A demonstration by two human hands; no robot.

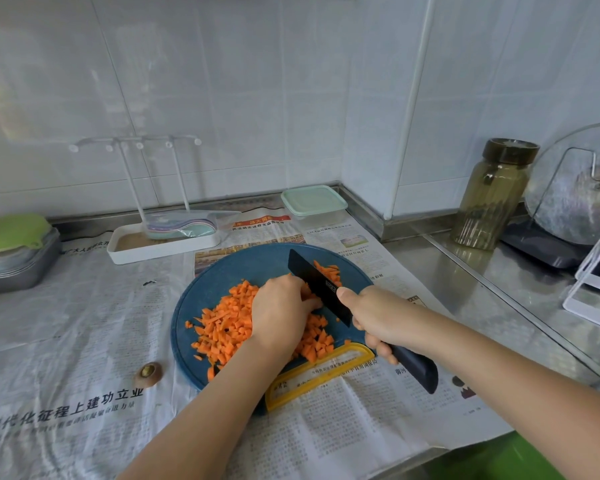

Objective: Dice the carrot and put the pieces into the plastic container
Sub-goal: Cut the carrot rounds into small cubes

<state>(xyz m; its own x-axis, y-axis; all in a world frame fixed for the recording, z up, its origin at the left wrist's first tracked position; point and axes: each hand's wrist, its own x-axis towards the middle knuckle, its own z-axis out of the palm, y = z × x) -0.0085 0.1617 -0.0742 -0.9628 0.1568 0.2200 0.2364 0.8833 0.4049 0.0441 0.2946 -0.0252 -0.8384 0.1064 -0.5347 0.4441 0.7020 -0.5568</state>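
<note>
Head view: right hand [378, 322] grips the knife [317, 284]; left hand [279, 313] curls over diced carrot [224, 329] against its blade, on the cutting board [205, 289].

Newspaper [66, 323] covers the worktop [465, 271], and the cutting board [229, 268] lies on it in the middle. Carrot pieces [226, 323] lie heaped on the board, most under and left of the left hand [279, 310], whose fingers curl on some beside the knife [317, 282]; a few lie behind the blade (the right hand [378, 320] holds the handle over the board's right edge). The plastic container [314, 202] sits behind the board, a tray [163, 245] to its left. A carrot end [149, 374] lies left of the board. A jar [492, 199] stands far right.
</note>
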